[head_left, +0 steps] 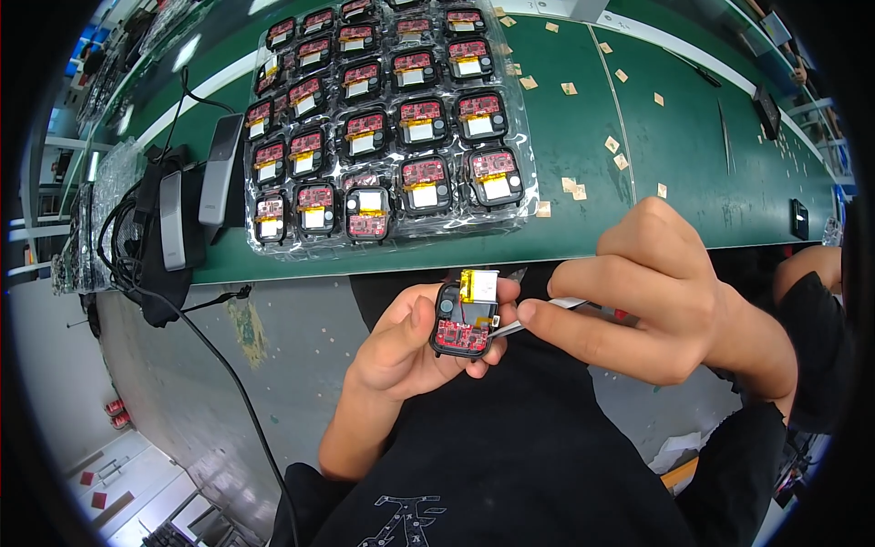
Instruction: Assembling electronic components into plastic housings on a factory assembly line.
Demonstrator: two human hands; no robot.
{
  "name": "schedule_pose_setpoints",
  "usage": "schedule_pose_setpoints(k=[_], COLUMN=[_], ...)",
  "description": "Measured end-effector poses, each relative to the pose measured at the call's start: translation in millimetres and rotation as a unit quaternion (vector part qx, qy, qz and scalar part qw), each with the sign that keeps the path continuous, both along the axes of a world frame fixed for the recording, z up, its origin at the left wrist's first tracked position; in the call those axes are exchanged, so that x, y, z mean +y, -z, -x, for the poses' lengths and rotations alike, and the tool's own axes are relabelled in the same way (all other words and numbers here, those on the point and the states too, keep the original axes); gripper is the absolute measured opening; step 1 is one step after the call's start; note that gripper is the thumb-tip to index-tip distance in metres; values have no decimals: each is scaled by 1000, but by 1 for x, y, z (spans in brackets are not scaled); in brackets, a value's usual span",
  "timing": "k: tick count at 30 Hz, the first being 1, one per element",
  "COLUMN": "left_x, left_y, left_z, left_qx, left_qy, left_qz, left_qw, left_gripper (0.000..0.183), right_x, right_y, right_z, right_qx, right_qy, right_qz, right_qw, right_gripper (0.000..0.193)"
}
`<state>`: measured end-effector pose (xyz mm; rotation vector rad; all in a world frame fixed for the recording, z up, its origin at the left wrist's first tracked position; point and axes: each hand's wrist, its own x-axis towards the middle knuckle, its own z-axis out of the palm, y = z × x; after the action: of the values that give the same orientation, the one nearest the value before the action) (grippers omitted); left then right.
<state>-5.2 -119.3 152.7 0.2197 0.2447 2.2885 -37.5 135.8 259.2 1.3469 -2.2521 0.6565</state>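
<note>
My left hand (394,348) grips an open black watch-like case (443,304) by its sides, just off the near edge of the table. Inside lies a red circuit board (461,336), at the end toward me. A white battery (483,286) with yellow tape sticks up past the case's far end. My right hand (643,305) pinches a pair of metal tweezers (512,329), its fingers curled. Their tip reaches the right edge of the case, beside the board; exact contact is too small to tell.
A clear plastic tray (437,235) of several similar open cases covers the green table (583,118) ahead. Small beige stickers (612,144) lie scattered to its right. Two grey devices (173,219) and black cables (214,346) are at left. A person's arm (811,272) shows at far right.
</note>
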Motion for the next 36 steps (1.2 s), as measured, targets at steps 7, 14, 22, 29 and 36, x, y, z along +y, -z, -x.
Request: schedule_pose_setpoints(k=[7,14,22,29,36], left_x=[0,-3,-2,3,2], left_y=[-2,-5,-11,-16,-6], left_z=[0,1,2,-3,-2], left_qx=[-1,6,14,-4,-7], left_qy=[8,36,68,52,72], left_qz=[0,46,88,161,107], left_qw=[1000,998,994,985,992], left_gripper=[76,73,69,67,64], right_x=[1,3,5,8,5], right_y=[7,12,5,-8,-8], right_z=[4,5,11,14,10], right_qx=[34,47,47,-9,-35], right_qy=[-13,-45,-88,-128,-103], right_qz=[14,10,-30,-96,-109], right_qw=[999,998,995,987,988], right_gripper=[28,27,23,19,18])
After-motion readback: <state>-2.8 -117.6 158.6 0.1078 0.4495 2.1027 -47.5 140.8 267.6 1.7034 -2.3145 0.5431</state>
